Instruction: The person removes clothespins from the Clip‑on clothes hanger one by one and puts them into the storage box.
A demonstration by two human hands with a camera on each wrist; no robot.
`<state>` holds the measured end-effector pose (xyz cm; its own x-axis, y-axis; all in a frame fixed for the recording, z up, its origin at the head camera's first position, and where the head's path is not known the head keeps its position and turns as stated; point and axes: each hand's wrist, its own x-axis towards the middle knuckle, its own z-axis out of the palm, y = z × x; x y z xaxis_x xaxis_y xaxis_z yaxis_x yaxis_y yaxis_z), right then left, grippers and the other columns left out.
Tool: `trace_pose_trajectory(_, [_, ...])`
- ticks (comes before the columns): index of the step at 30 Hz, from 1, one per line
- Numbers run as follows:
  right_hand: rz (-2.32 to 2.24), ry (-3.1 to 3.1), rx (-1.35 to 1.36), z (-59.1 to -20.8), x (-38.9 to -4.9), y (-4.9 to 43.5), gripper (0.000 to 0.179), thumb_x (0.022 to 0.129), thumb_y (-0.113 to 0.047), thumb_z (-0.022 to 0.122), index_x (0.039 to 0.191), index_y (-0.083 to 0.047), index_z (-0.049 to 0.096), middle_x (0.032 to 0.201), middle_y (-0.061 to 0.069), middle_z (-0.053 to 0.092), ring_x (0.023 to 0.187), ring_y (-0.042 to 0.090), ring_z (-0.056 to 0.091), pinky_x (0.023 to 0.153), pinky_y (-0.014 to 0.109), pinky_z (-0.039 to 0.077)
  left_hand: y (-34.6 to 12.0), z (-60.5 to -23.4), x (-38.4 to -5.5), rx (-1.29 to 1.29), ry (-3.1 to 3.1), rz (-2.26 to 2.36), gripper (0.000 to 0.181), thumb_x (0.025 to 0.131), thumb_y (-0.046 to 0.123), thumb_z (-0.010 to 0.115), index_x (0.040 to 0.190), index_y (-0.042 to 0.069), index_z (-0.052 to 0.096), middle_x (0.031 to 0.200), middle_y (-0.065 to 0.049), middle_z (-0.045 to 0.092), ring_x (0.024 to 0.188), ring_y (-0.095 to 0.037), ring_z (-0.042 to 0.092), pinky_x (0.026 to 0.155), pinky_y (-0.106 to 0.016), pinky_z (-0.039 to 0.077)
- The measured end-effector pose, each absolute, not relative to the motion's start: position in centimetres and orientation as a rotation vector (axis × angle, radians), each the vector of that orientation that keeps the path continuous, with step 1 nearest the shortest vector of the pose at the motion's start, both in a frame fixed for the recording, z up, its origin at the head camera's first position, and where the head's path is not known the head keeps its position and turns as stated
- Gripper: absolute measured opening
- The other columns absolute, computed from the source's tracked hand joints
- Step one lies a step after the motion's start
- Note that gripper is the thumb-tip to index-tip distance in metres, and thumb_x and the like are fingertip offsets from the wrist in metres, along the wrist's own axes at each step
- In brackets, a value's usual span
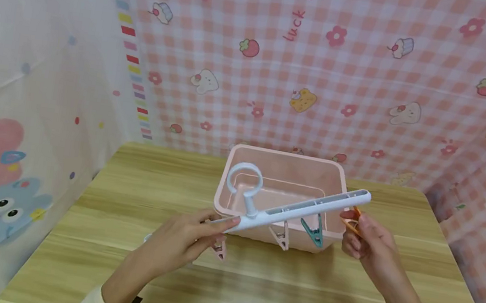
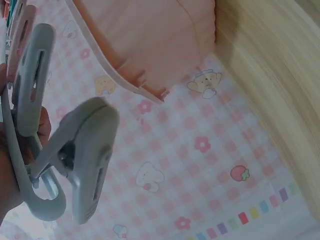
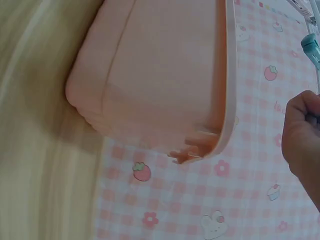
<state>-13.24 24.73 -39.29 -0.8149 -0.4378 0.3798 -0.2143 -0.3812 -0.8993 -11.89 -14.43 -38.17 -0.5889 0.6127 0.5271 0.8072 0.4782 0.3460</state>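
Note:
A light blue clip hanger point(image 1: 309, 207) slants over the pink basket, its open-ring hook point(image 1: 247, 165) pointing up. My left hand point(image 1: 177, 238) grips the bar's lower left end. Below the bar hang a teal clip point(image 1: 314, 231), a pale pink clip point(image 1: 281, 236) and another pink clip point(image 1: 220, 250) beside my left fingers. At the raised right end, my right hand point(image 1: 376, 245) pinches an orange clip point(image 1: 352, 223); whether it is joined to the bar is unclear. The left wrist view shows pale grey-looking clips point(image 2: 92, 160) close to my left hand.
The pink basket point(image 1: 289, 154) stands on the wood-grain table point(image 1: 150, 180), behind and beneath the hanger. A pink checked cloth point(image 1: 282, 74) hangs at the back, and a white cartoon-print cloth point(image 1: 46, 93) hangs on the left.

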Motion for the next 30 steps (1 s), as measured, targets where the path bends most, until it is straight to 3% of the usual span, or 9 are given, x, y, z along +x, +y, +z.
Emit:
trace_pose_trajectory(3, [-2.316,1.958,-0.874,-39.0,-13.2,24.3,0.039,0.111,-0.006,0.024,0.118,-0.010,0.062,0.068,0.005,0.029,0.055,0.022,0.022,0.050,0.033,0.017,-14.3,-38.3,-12.3,-1.218,-2.357,-0.802,0.052,0.093,0.009,0.070,0.141,0.023,0.062,0.097,0.002,0.070,0.071,0.001,0.061,0.058,-0.008,0.037])
trace_pose_trajectory(9, [-1.986,2.913,-0.795,-38.9,-13.2,23.6,0.019,0.103,0.008,0.044,0.108,0.006,0.063,0.062,-0.002,0.042,0.049,0.005,0.033,0.042,0.025,0.027,-14.1,-38.1,-12.6,-1.230,-2.380,-0.788,0.054,0.094,0.000,0.062,0.143,0.023,0.060,0.105,-0.005,0.072,0.072,-0.002,0.057,0.059,-0.010,0.037])
trace_pose_trajectory(12, [-1.614,3.335,-0.802,-38.9,-13.3,23.7,0.015,0.101,0.003,0.053,0.110,0.008,0.064,0.065,0.000,0.049,0.053,-0.003,0.035,0.045,0.018,0.031,-14.1,-38.0,-12.7,-1.231,-2.388,-0.782,0.055,0.093,-0.003,0.061,0.143,0.022,0.060,0.110,-0.007,0.073,0.070,-0.002,0.054,0.058,-0.010,0.036])
trace_pose_trajectory(14, [-1.388,3.539,-0.838,-38.9,-13.4,23.9,0.022,0.104,-0.009,0.054,0.110,0.008,0.065,0.066,0.003,0.052,0.056,-0.002,0.037,0.048,0.017,0.033,-14.1,-37.9,-12.7,-1.237,-2.382,-0.788,0.056,0.092,-0.004,0.061,0.142,0.021,0.061,0.108,-0.007,0.073,0.070,-0.001,0.057,0.057,-0.010,0.035])
trace_pose_trajectory(18, [-1.102,3.754,-0.938,-39.1,-13.8,24.2,0.051,0.108,-0.038,0.044,0.108,0.009,0.064,0.064,0.007,0.054,0.053,0.008,0.042,0.048,0.023,0.036,-14.2,-37.9,-12.7,-1.242,-2.363,-0.809,0.058,0.090,-0.006,0.062,0.142,0.021,0.061,0.101,-0.004,0.071,0.071,0.000,0.063,0.057,-0.009,0.037])
trace_pose_trajectory(21, [-1.084,3.801,-1.002,-39.2,-14.1,24.2,0.061,0.107,-0.046,0.039,0.105,0.010,0.065,0.062,0.008,0.053,0.052,0.010,0.042,0.046,0.024,0.036,-14.4,-38.0,-12.7,-1.244,-2.336,-0.822,0.059,0.089,-0.006,0.063,0.142,0.022,0.062,0.097,-0.002,0.069,0.071,0.000,0.066,0.057,-0.008,0.039])
trace_pose_trajectory(23, [-1.261,3.715,-1.035,-39.3,-14.1,24.1,0.055,0.108,-0.040,0.043,0.104,0.010,0.066,0.061,0.006,0.052,0.053,0.005,0.041,0.046,0.021,0.035,-14.4,-38.0,-12.7,-1.245,-2.318,-0.822,0.060,0.089,-0.007,0.063,0.142,0.022,0.061,0.096,-0.002,0.069,0.071,0.000,0.068,0.057,-0.007,0.039])
trace_pose_trajectory(27, [-1.948,3.087,-1.078,-39.4,-13.9,23.7,0.028,0.107,-0.008,0.044,0.104,0.009,0.066,0.064,0.002,0.050,0.057,0.002,0.042,0.049,0.020,0.034,-14.4,-38.0,-12.8,-1.237,-2.284,-0.815,0.061,0.087,-0.008,0.065,0.140,0.023,0.063,0.100,-0.004,0.072,0.072,-0.001,0.069,0.057,-0.008,0.040])
trace_pose_trajectory(30, [-2.298,2.490,-1.084,-39.4,-13.7,23.5,0.031,0.105,0.008,0.034,0.109,0.004,0.065,0.066,0.003,0.045,0.056,0.011,0.042,0.048,0.027,0.032,-14.4,-38.0,-12.8,-1.220,-2.272,-0.799,0.061,0.086,-0.008,0.065,0.138,0.023,0.064,0.102,-0.006,0.073,0.071,-0.001,0.066,0.057,-0.008,0.039])
